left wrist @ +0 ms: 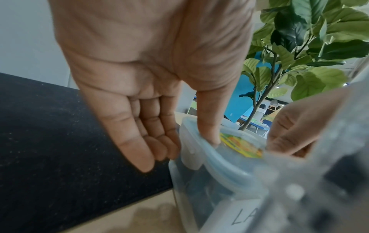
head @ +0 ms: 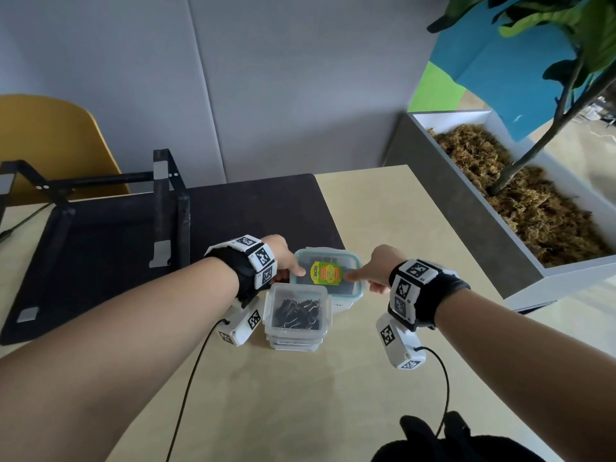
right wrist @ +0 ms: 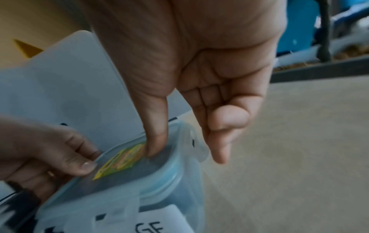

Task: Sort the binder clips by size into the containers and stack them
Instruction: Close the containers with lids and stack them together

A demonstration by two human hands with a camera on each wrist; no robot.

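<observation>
My left hand (left wrist: 139, 66) and right hand (right wrist: 199, 63) sit on either side of the large lidded container (head: 325, 278), thumbs pressed flat on its teal-rimmed lid (right wrist: 139, 167), the other fingers (left wrist: 139, 141) hanging nearly straight down its sides, loosely around it rather than clamped. It stands on the desk (head: 300, 395), just at the right edge of the black mat (head: 100, 261) and toward the desk's far edge. Touching its near side: a stack of smaller containers (head: 296, 315), top one holding black binder clips (head: 296, 311).
</observation>
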